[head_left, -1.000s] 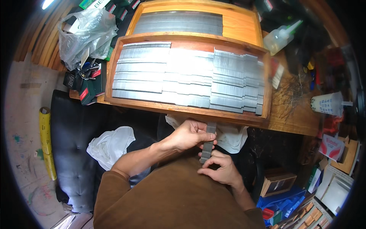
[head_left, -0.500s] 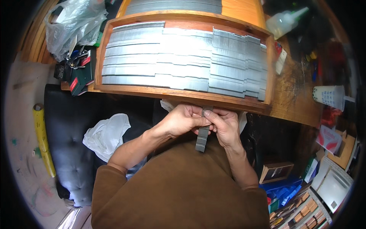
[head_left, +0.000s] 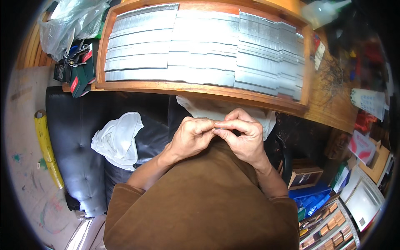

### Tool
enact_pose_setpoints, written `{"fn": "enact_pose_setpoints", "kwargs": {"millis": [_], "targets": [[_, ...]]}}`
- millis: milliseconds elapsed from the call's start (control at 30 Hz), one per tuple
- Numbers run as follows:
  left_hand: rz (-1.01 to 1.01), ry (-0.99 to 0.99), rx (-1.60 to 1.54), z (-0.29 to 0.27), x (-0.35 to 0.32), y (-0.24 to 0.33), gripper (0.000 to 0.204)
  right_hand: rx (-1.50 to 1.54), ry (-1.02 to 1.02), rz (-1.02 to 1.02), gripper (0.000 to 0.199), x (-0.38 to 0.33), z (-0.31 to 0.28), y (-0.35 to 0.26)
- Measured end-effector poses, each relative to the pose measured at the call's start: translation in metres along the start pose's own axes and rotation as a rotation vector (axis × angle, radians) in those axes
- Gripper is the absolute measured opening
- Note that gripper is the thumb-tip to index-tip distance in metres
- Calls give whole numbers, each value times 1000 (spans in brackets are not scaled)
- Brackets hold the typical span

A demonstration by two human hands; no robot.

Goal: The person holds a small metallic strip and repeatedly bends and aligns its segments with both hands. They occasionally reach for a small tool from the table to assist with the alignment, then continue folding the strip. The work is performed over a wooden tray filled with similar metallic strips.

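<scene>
Just below the near edge of a wooden tray [head_left: 199, 91], my left hand [head_left: 191, 136] and my right hand [head_left: 245, 137] meet in front of my body. Both are closed, thumbs and fingertips pinched together. Only a thin edge of the grey metal strip [head_left: 217, 128] shows between the fingertips; my fingers hide the rest. Overlapping rows of flat silvery metal strips [head_left: 139, 41] fill the tray, which lies beyond my hands. Glare washes out its middle rows.
A white cloth [head_left: 121, 139] lies on the black padded seat [head_left: 75, 146] at left. Small dark boxes [head_left: 79, 79] and a plastic bag [head_left: 75, 29] flank the tray. On the right are a squeeze bottle [head_left: 318, 16], a plastic cup [head_left: 368, 102] and an open wooden box [head_left: 306, 173].
The dark grey strip hung down between my hands before; now only a thin edge shows. My hands sit slightly farther below the tray, which appears higher in view.
</scene>
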State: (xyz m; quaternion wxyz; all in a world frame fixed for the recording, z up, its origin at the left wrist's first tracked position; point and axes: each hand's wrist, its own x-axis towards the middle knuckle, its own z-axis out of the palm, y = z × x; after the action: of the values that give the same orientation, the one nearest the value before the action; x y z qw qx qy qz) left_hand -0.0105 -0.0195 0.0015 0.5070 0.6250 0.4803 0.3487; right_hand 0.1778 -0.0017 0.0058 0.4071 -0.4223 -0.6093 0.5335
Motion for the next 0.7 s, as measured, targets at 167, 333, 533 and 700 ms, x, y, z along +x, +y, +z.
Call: {"fn": "enact_pose_setpoints", "kwargs": {"millis": [167,333,533,700], "targets": [[-29,31,-41,2,-4,-1,10,-15,-18,13,18,1,2,0],[10,7,27,-3,-5,-7,21,-55,24,-42,18,1,8,-3],[52,174,52,-15,-12,11,19,-39,23,-235,15,18,27,-5],[43,352,90,-35,-34,9,19,134,-230,-126,22,44,46,-20]]}}
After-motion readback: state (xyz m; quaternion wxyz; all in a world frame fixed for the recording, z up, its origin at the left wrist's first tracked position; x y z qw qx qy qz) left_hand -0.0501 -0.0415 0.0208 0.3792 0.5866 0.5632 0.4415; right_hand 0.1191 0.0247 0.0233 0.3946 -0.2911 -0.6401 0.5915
